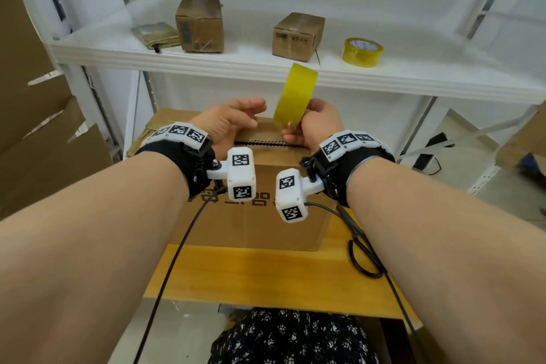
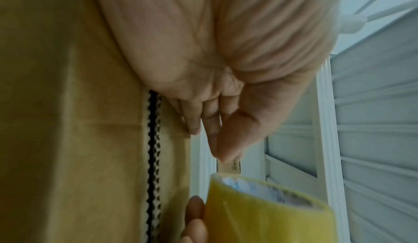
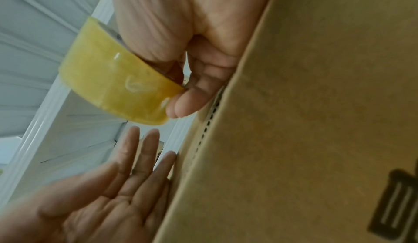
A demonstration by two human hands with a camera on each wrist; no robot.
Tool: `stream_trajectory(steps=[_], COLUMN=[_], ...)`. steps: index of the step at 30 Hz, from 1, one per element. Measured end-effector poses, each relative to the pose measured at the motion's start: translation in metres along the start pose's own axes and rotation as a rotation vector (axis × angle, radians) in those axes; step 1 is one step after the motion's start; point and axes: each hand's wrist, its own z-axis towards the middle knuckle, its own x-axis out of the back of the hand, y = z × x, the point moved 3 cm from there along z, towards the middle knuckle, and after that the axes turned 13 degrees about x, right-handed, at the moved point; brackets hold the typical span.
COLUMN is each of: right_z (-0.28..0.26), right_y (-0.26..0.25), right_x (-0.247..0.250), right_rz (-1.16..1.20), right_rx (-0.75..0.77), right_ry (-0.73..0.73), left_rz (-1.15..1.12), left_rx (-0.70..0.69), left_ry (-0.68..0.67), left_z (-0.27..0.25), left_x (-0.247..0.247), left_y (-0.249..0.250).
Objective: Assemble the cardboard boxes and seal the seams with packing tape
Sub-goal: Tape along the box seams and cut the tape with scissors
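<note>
So the right hand (image 1: pixel 314 124) has the yellow tape roll (image 1: pixel 295 96) gripped by its lower edge, fingers curled round it and the thumb pressed on the outer face. The roll stands up on edge above the hand, tilted a bit to the right, right over the far right part of the big cardboard box (image 1: pixel 254 216). In the right wrist view you can see the thumb (image 3: pixel 187 103) sitting on the glossy outside of the roll, just beside the top edge of the box.

The left hand (image 1: pixel 227 124) is holding nothing. Fingers are straight and together, resting flat on the box top next to the seam (image 1: pixel 263 142), which shows as a dark wavy gap between the 2 flaps. Its fingertips point at the roll, near it but not touching as far as I can tell.

The box sits on a wooden table (image 1: pixel 266 275), with black scissors (image 1: pixel 362 248) lying on the table to the right of it. On the white shelf (image 1: pixel 206 63) behind: 2 small taped boxes (image 1: pixel 200 25) (image 1: pixel 297 36), a flattened one (image 1: pixel 156 34) at the left, and a second tape roll (image 1: pixel 362 52) on the right.
</note>
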Motion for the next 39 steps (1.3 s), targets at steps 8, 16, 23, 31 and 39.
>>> stream_trajectory(steps=[8, 16, 23, 31, 39], right_z=[-0.006, -0.006, -0.009, -0.006, -0.003], right_y=[0.0, 0.001, -0.004, -0.001, 0.0], right_x=[-0.012, -0.009, -0.006, -0.005, -0.006], right_rz=[-0.174, -0.097, -0.311, -0.375, -0.464], right_rx=[0.072, 0.001, 0.06, 0.057, 0.112], right_ry=[-0.186, -0.135, -0.232, -0.123, -0.11], left_rz=[0.119, -0.011, 0.017, -0.226, -0.218], left_rx=[-0.074, -0.106, -0.113, -0.132, -0.174], left_ry=[0.071, -0.045, -0.023, -0.01, -0.041], left_z=[0.0, -0.006, -0.006, -0.003, -0.006], left_x=[-0.007, -0.003, -0.001, 0.008, 0.007], left_y=[-0.007, -0.002, -0.003, -0.001, 0.0])
